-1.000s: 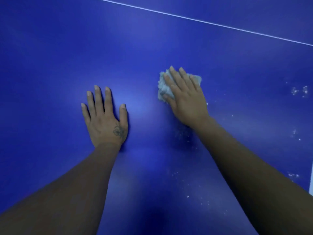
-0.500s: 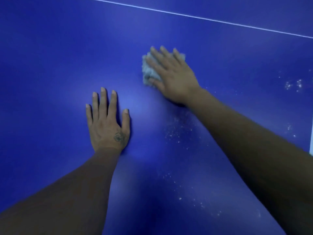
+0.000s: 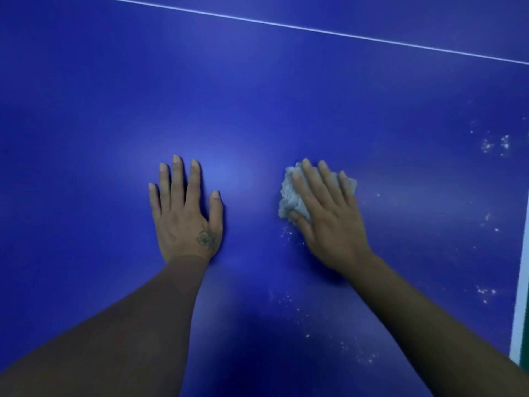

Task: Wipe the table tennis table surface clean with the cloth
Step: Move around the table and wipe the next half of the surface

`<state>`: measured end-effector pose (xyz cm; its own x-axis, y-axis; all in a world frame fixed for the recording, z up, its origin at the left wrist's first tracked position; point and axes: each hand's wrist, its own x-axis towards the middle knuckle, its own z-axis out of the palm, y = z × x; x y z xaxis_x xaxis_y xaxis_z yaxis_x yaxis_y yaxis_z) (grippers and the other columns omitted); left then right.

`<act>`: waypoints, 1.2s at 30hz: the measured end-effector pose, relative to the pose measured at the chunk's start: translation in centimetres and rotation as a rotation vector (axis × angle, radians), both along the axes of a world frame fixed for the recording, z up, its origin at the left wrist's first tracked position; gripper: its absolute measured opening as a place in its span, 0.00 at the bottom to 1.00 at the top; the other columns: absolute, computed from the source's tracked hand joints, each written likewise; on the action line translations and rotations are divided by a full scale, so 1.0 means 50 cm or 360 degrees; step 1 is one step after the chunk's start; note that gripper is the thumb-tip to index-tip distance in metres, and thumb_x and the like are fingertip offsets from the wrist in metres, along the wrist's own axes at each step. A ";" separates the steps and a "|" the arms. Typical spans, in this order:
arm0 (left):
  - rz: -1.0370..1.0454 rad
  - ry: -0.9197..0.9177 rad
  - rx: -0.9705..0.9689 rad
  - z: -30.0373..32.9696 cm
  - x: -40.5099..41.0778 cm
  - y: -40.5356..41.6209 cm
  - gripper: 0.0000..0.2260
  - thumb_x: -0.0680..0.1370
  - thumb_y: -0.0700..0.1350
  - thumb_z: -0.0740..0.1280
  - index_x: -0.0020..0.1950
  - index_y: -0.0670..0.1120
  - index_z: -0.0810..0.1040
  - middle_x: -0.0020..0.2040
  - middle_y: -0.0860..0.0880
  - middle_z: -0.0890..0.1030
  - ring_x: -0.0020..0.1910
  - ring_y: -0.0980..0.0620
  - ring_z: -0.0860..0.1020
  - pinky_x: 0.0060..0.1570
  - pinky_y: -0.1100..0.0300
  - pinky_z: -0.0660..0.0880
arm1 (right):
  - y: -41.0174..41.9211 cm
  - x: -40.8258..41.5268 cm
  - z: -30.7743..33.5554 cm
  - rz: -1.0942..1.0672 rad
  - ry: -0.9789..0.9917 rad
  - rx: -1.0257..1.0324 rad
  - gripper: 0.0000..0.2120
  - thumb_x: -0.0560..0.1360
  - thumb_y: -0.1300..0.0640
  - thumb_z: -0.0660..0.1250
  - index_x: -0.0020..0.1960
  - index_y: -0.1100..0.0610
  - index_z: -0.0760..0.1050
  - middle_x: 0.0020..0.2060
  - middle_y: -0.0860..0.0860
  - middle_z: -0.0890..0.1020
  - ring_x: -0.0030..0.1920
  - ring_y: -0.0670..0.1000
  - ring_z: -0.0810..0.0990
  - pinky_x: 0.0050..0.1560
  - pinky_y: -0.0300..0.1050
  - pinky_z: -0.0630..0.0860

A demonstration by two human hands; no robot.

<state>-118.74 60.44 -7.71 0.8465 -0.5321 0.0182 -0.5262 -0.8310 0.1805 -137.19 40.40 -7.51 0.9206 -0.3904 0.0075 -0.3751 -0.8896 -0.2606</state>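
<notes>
The blue table tennis table (image 3: 286, 96) fills the view. A crumpled pale grey cloth (image 3: 289, 196) lies on it right of centre. My right hand (image 3: 329, 213) presses flat on top of the cloth with straight fingers, covering most of it. My left hand (image 3: 186, 213) rests flat on the bare table to the left, fingers spread, a hand's width from the cloth. White specks of dust (image 3: 289, 233) lie beside and below the cloth.
A thin white line (image 3: 315, 30) crosses the table at the far side. More white dust patches (image 3: 495, 144) sit at the right. The table's white right edge (image 3: 521, 296) shows at the right border, with green (image 3: 527, 339) beyond it.
My right hand has slid the cloth back toward me after pushing it away half a second ago. My left hand has stayed flat on the table.
</notes>
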 end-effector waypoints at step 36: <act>-0.0001 0.0033 -0.0007 -0.006 -0.001 0.005 0.29 0.87 0.58 0.55 0.86 0.49 0.58 0.87 0.48 0.53 0.87 0.46 0.48 0.84 0.41 0.48 | -0.089 -0.014 0.011 -0.0467 -0.0013 0.0140 0.29 0.89 0.47 0.56 0.87 0.55 0.56 0.86 0.51 0.56 0.87 0.55 0.50 0.85 0.59 0.49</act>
<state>-118.77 60.71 -8.02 0.8465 -0.5324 0.0030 -0.5227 -0.8300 0.1947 -137.87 35.96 -6.95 0.7683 -0.6394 -0.0311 -0.6106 -0.7173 -0.3357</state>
